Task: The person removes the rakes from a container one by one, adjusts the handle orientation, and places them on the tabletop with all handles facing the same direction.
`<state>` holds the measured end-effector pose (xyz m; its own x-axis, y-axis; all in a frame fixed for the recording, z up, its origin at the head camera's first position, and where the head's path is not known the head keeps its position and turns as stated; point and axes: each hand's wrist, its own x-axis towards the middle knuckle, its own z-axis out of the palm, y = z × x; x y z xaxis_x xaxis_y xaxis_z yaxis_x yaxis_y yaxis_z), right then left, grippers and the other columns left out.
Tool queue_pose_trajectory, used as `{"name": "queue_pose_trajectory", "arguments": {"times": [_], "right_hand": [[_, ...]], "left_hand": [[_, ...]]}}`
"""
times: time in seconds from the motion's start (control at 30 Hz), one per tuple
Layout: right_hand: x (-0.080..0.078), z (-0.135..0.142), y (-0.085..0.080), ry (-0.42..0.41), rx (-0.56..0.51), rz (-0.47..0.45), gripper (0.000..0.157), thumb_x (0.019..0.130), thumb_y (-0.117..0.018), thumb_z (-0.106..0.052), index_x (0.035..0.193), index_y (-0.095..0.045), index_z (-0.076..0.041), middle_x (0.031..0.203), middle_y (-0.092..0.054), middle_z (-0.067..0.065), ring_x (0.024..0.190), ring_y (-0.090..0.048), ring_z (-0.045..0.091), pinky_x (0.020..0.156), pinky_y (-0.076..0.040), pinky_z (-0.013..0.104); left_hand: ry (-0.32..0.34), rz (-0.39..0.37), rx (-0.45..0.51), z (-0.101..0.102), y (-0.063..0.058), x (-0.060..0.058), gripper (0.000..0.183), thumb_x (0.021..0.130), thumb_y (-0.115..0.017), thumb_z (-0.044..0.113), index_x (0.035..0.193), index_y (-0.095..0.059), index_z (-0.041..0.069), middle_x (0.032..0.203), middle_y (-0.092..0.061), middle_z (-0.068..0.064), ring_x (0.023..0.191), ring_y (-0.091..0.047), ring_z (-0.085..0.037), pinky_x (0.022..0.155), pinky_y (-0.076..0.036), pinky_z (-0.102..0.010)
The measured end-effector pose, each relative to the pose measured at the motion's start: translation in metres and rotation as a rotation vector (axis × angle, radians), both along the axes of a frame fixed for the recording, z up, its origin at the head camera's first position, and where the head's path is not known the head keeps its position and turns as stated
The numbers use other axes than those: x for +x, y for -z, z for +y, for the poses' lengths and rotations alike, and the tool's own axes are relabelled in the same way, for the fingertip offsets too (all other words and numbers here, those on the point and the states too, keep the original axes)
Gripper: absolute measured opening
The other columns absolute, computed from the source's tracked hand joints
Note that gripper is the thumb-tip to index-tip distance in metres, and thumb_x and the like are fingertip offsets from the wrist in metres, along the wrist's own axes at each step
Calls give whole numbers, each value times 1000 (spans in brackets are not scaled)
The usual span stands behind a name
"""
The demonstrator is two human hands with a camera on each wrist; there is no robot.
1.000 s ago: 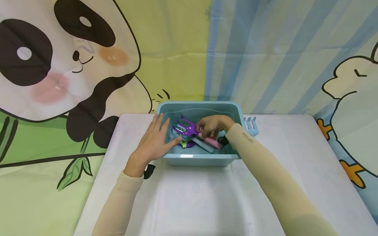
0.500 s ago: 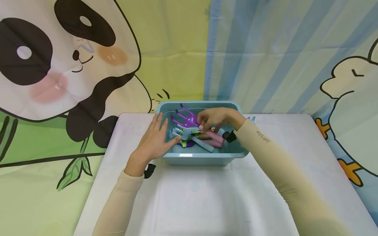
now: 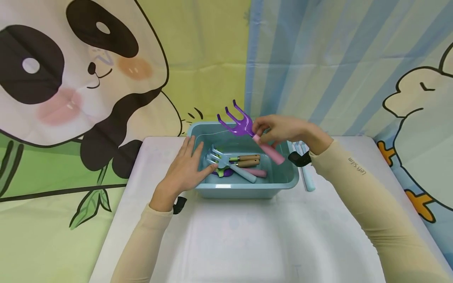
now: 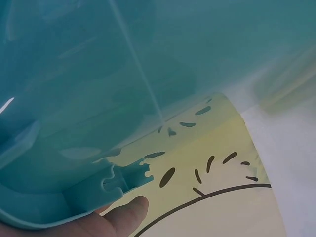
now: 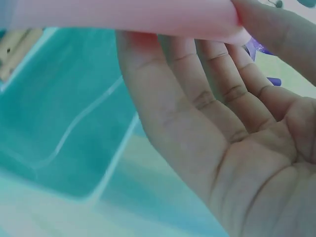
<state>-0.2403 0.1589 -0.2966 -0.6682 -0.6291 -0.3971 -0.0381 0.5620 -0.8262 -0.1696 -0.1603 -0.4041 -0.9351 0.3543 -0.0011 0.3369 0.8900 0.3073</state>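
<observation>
My right hand (image 3: pixel 279 127) pinches the pink handle of a purple hand rake (image 3: pixel 242 126) near where it joins the head, above the back right of a blue plastic tub (image 3: pixel 244 187). In the right wrist view the fingers and thumb of that hand (image 5: pixel 197 118) meet the pink handle (image 5: pixel 123 15). My left hand (image 3: pixel 184 167) rests on the tub's left rim, fingers straight and spread. The left wrist view shows a finger (image 4: pixel 131 217) beside the rim. Inside the tub lie a light blue hand rake (image 3: pixel 244 174), wooden-handled tools (image 3: pixel 249 158) and a pink handle (image 3: pixel 256 172).
A small purple and green piece (image 3: pixel 223 172) lies partly under the light blue rake. To the tub's right, another light blue rake (image 3: pixel 308 181) lies on the white table (image 3: pixel 233 239). A printed cloth (image 3: pixel 212 59) hangs behind the tub.
The right hand has lifted the purple rake from the tub's contents, up and to the right. The wooden handles and the rake on the table now show more. The left hand stays put.
</observation>
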Motion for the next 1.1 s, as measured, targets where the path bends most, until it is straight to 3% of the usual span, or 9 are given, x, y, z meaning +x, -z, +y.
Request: {"name": "queue_pose_trajectory", "arguments": {"times": [0.23,0.43,0.73,1.1], "right_hand": [[4,48,-11,102,-14,40,25,99,-60,-6,119,-48,2,115,-57,19,97,-61,32,78,-55,46],[13,94,-5,203,-11,71,29,100,-62,-10,120,-47,4,115,-55,19,99,-61,32,84,-55,48],[19,151,34,319,17,31,40,100,-62,-14,128,-41,5,118,-53,19,100,-62,30,84,-55,48],[21,189,83,405,1,-65,49,101,-62,-21,134,-35,4,118,-59,19,104,-61,31,88,-53,51]], "left_hand": [[-3,-12,-7,1,1,0,97,94,-41,73,159,-21,3,165,2,-20,151,13,-30,119,-10,-51],[-6,-20,-16,1,0,0,97,94,-41,73,159,-21,3,165,2,-20,150,14,-29,119,-10,-51],[-11,-15,-19,0,-1,0,98,94,-39,75,159,-22,4,165,1,-20,151,13,-30,119,-12,-51],[-19,-15,5,0,1,0,99,93,-39,76,159,-23,4,166,2,-19,151,12,-29,118,-13,-52]]}}
